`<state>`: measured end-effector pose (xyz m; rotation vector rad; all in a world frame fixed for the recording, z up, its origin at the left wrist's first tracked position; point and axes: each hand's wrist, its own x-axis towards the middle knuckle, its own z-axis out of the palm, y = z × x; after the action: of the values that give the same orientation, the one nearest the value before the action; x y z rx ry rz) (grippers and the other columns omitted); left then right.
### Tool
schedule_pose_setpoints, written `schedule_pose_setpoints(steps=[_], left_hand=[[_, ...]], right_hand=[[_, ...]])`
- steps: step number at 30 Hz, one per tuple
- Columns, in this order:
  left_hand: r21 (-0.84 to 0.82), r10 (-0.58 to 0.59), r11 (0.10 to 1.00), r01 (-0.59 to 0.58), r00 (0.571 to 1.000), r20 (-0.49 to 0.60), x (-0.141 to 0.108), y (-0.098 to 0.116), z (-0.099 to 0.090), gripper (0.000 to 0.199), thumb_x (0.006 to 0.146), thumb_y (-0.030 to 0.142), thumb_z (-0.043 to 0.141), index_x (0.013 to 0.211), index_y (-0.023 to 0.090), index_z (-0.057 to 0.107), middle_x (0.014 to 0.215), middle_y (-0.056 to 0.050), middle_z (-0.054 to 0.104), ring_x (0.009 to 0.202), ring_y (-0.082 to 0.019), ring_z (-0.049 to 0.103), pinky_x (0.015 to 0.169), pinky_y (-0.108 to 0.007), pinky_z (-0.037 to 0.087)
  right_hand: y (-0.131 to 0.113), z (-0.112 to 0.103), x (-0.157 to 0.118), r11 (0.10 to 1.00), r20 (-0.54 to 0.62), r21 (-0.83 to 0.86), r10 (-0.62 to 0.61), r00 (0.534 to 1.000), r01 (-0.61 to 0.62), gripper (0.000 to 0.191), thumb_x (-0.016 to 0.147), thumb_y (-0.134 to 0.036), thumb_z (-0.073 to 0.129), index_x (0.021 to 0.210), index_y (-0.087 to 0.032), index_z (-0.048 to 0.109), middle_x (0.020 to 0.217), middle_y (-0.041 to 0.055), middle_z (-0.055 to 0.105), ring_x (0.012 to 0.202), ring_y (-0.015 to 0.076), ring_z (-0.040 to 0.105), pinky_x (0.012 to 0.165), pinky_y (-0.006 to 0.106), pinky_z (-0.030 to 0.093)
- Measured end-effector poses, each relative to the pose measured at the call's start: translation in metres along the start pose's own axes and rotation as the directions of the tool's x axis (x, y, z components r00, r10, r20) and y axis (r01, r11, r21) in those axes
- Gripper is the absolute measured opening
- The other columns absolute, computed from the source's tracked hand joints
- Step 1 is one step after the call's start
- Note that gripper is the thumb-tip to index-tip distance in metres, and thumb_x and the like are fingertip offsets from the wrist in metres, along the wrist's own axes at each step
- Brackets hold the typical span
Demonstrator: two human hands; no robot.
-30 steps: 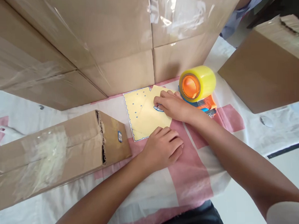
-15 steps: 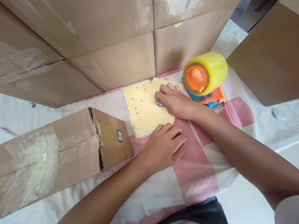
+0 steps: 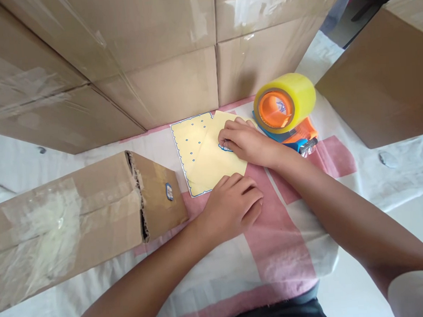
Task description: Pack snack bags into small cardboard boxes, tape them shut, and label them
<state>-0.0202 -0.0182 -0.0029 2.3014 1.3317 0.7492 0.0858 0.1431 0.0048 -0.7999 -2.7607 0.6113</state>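
A pale yellow sheet (image 3: 191,155) with a wavy blue border and small blue diamonds lies flat on the cloth. Over part of it lies a plain yellow paper (image 3: 217,163), set at an angle. My right hand (image 3: 244,139) bends over this paper, thumb and fingers pinched on a small blue-edged white sticker (image 3: 225,148), mostly covered by the fingers. My left hand (image 3: 232,205) rests by the lower edge of the papers, fingers curled in with nothing visible in them.
Stacked taped cartons (image 3: 164,89) stand behind the papers. A long box (image 3: 163,195) with a blue-edged label lies left. To the right are a yellow tape roll (image 3: 303,98) on an orange-and-blue dispenser (image 3: 305,131) and another carton (image 3: 379,81). Pink-and-white cloth (image 3: 274,250) covers the table.
The view has shifted slightly, so the tape roll and right carton appear a little further left. Both hands keep nearly the same place, the right still pinching at the sticker.
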Motion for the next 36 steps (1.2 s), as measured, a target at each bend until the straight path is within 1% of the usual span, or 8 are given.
schedule_pose_setpoints(steps=[4, 11, 16, 19, 21, 24, 28, 36], left_hand=[[-0.008, -0.026, 1.000, 0.026, 1.000, 0.004, 0.003, 0.000, -0.001, 0.018, 0.098, 0.020, 0.052, 0.090, 0.019, 0.068, 0.097, -0.004, 0.070, 0.089, -0.017, 0.056, 0.080, -0.035, 0.045], [-0.012, -0.022, 1.000, 0.022, 0.999, -0.046, 0.003, 0.002, 0.000, 0.019, 0.099, 0.020, 0.051, 0.088, 0.018, 0.067, 0.091, -0.005, 0.069, 0.086, -0.017, 0.057, 0.080, -0.034, 0.048], [-0.025, 0.058, 0.997, -0.070, 0.944, -0.326, -0.003, 0.004, -0.010, 0.011, 0.094, 0.014, 0.053, 0.093, 0.019, 0.063, 0.089, -0.005, 0.067, 0.078, -0.013, 0.060, 0.070, -0.026, 0.051], [0.163, -0.082, 0.973, 0.164, 0.904, -0.420, 0.002, -0.003, -0.017, 0.014, 0.094, 0.019, 0.055, 0.104, 0.019, 0.064, 0.113, -0.011, 0.070, 0.103, -0.022, 0.065, 0.089, -0.036, 0.053], [0.288, -0.224, 0.896, 0.337, 0.905, -0.362, 0.007, -0.011, -0.017, 0.022, 0.095, 0.021, 0.050, 0.113, 0.017, 0.061, 0.137, -0.016, 0.062, 0.127, -0.029, 0.058, 0.100, -0.045, 0.049], [0.400, -0.337, 0.825, 0.399, 0.916, -0.218, 0.011, -0.021, -0.012, 0.031, 0.096, 0.018, 0.043, 0.124, 0.015, 0.056, 0.148, -0.018, 0.056, 0.140, -0.032, 0.048, 0.101, -0.048, 0.046], [0.473, -0.328, 0.796, 0.378, 0.926, -0.188, 0.010, -0.023, -0.007, 0.041, 0.096, 0.019, 0.043, 0.136, 0.011, 0.049, 0.144, -0.019, 0.059, 0.140, -0.034, 0.047, 0.098, -0.047, 0.045], [0.501, -0.320, 0.779, 0.378, 0.926, -0.201, 0.011, -0.020, -0.005, 0.044, 0.095, 0.019, 0.043, 0.139, 0.010, 0.048, 0.143, -0.022, 0.059, 0.138, -0.034, 0.049, 0.096, -0.046, 0.044]], right_hand=[[-0.003, -0.002, 0.000, 0.999, 0.036, -0.043, 0.008, 0.999, -0.007, 0.024, 0.100, -0.015, 0.035, 0.095, -0.019, 0.058, 0.106, 0.0099, 0.059, 0.099, 0.0255, 0.043, 0.082, 0.039, 0.030], [0.008, -0.008, -0.007, 0.991, 0.064, 0.120, -0.070, 0.996, 0.062, 0.017, 0.099, -0.021, 0.039, 0.089, -0.020, 0.053, 0.100, 0.0073, 0.057, 0.097, 0.0238, 0.044, 0.090, 0.040, 0.034], [0.012, -0.008, -0.007, 0.966, -0.054, 0.248, -0.060, 0.997, 0.071, 0.017, 0.098, -0.019, 0.040, 0.090, -0.019, 0.054, 0.098, 0.0078, 0.059, 0.096, 0.0220, 0.049, 0.092, 0.038, 0.038], [0.013, -0.006, -0.006, 0.962, -0.057, 0.253, -0.090, 0.994, 0.102, 0.017, 0.097, -0.020, 0.044, 0.094, -0.018, 0.061, 0.102, 0.0086, 0.061, 0.104, 0.0233, 0.051, 0.097, 0.039, 0.037], [0.013, -0.004, -0.006, 0.967, -0.048, 0.230, -0.097, 0.994, 0.106, 0.018, 0.096, -0.022, 0.046, 0.097, -0.019, 0.064, 0.105, 0.0087, 0.060, 0.108, 0.0241, 0.051, 0.098, 0.040, 0.036], [0.012, -0.002, -0.005, 0.983, -0.031, 0.164, -0.078, 0.996, 0.082, 0.020, 0.097, -0.024, 0.045, 0.099, -0.019, 0.064, 0.105, 0.0092, 0.058, 0.107, 0.0249, 0.050, 0.096, 0.041, 0.036], [0.010, -0.002, -0.004, 0.994, -0.007, 0.090, -0.063, 0.998, 0.064, 0.024, 0.100, -0.027, 0.040, 0.098, -0.019, 0.063, 0.104, 0.0093, 0.056, 0.103, 0.0251, 0.048, 0.094, 0.041, 0.035], [0.009, -0.009, -0.004, 0.985, 0.002, 0.169, -0.043, 0.999, 0.042, 0.015, 0.096, -0.021, 0.045, 0.096, -0.019, 0.059, 0.104, 0.0087, 0.059, 0.104, 0.0244, 0.049, 0.094, 0.040, 0.036]])
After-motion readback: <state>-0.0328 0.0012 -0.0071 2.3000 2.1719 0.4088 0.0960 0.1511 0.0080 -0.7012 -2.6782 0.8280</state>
